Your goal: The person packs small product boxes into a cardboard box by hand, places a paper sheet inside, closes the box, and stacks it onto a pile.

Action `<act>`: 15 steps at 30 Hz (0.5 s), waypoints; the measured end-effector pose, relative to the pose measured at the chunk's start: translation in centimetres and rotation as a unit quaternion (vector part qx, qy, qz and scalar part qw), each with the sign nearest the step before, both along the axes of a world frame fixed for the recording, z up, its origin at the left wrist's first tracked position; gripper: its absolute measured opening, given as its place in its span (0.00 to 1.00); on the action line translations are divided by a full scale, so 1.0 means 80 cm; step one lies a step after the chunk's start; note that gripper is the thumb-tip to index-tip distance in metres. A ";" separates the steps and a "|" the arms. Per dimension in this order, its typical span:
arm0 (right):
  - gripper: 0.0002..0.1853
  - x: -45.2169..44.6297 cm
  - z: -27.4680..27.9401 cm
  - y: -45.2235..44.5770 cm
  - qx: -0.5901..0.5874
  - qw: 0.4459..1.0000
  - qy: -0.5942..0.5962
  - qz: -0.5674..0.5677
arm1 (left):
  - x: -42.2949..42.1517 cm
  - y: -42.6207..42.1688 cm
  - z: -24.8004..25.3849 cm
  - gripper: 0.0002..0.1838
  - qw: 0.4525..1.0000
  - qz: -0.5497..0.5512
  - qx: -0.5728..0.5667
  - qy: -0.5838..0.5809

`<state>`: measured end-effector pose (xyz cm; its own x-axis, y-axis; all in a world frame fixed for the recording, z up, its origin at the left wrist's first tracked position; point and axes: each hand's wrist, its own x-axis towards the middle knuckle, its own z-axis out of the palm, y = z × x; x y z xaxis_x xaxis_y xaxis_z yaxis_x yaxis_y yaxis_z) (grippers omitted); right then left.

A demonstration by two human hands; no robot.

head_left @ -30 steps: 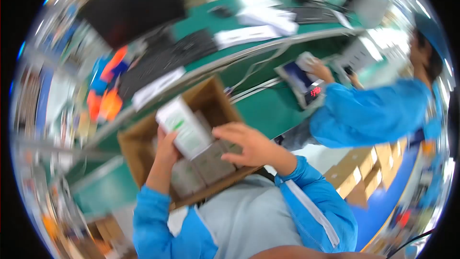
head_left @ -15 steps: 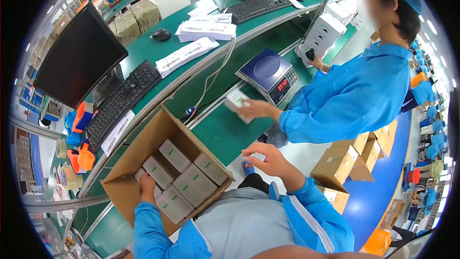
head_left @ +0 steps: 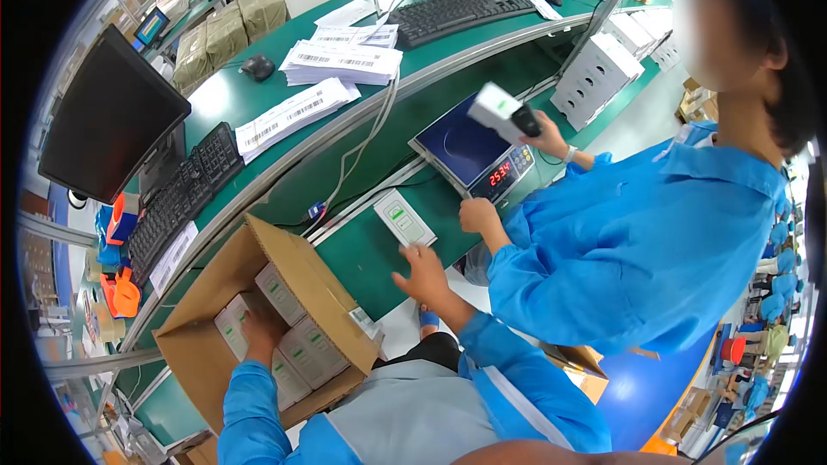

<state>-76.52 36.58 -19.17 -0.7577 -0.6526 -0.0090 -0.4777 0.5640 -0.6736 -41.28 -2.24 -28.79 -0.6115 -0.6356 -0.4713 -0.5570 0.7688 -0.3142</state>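
Observation:
My left hand [head_left: 260, 327] reaches down into an open cardboard carton [head_left: 297, 263], over small white boxes [head_left: 312, 351] with green marks. Its fingers are blurred and partly hidden, so its grip is unclear. My right hand [head_left: 424, 275] is open above the green bench, thumb apart, fingertips at the lower edge of a single white box [head_left: 404, 218] lying flat. Whether they touch it I cannot tell. Across from it, a co-worker's hand [head_left: 551, 138] holds a white box [head_left: 498, 108] and a black object [head_left: 526, 121] over a digital scale [head_left: 465, 151].
The co-worker [head_left: 629, 241] in a blue smock stands close on the right, other hand by the scale. Paper label stacks [head_left: 345, 60], keyboards [head_left: 189, 194] and a monitor [head_left: 112, 112] occupy the raised shelf. A cable [head_left: 366, 146] hangs beside the carton. White cartons [head_left: 596, 77] stand behind.
The white box that the co-worker held now lies on the bench. My right hand has moved forward to it. My left hand has shifted within the carton. The co-worker's other hand brought a box over the scale.

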 end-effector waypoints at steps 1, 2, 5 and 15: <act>0.41 -0.013 -0.011 -0.020 0.039 0.997 0.050 -0.043 | -0.012 -0.015 -0.024 0.32 0.998 0.026 0.039 -0.033; 0.47 -0.024 -0.018 -0.036 0.069 0.989 0.104 -0.081 | -0.018 -0.024 -0.052 0.30 0.999 -0.010 0.053 0.002; 0.49 -0.067 -0.090 -0.067 0.220 0.955 0.178 -0.084 | -0.014 -0.051 -0.138 0.27 0.944 -0.239 0.045 0.222; 0.46 -0.001 0.168 -0.096 -0.488 0.818 -0.301 0.047 | -0.084 0.138 0.372 0.31 0.674 0.294 0.422 0.531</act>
<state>-76.59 28.88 -5.70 -0.7537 -0.6269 0.1972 0.0969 -0.4028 -0.9101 -48.00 8.80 0.93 -0.6482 -0.6948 -0.3115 -0.4101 -0.0262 0.9117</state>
